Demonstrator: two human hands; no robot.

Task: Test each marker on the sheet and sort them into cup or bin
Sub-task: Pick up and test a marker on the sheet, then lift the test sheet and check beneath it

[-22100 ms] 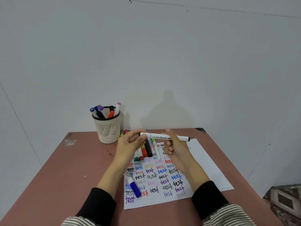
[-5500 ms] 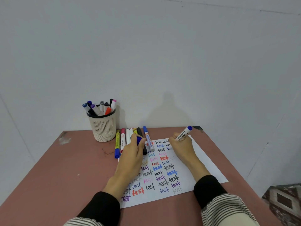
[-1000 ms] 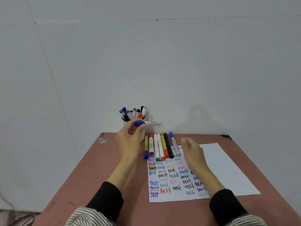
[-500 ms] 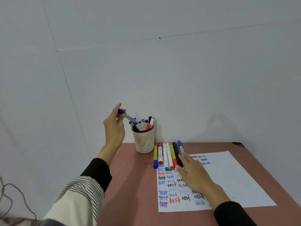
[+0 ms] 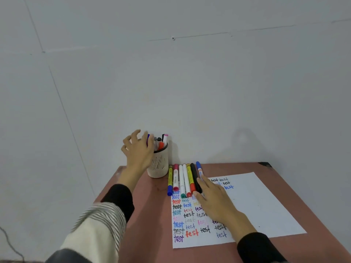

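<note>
A white mesh cup point(image 5: 159, 165) stands at the table's far left, with several markers point(image 5: 161, 141) sticking out of it. My left hand point(image 5: 138, 149) hovers just left of the cup's rim with its fingers spread and holds nothing. A row of several markers point(image 5: 183, 180) lies beside the cup, at the top of the white sheet point(image 5: 252, 204) covered with coloured "test" words. My right hand point(image 5: 212, 199) rests flat on the sheet, its fingertips touching the blue-capped marker point(image 5: 198, 168) at the right end of the row.
The reddish-brown table point(image 5: 150, 234) ends at a grey wall right behind the cup. The right half of the sheet is blank paper. A dark cable point(image 5: 9, 242) hangs at the far left, off the table. No bin is in view.
My left hand has let go of the blue-capped marker into the cup and spread its fingers. My right hand has stayed on the sheet beside the row of markers.
</note>
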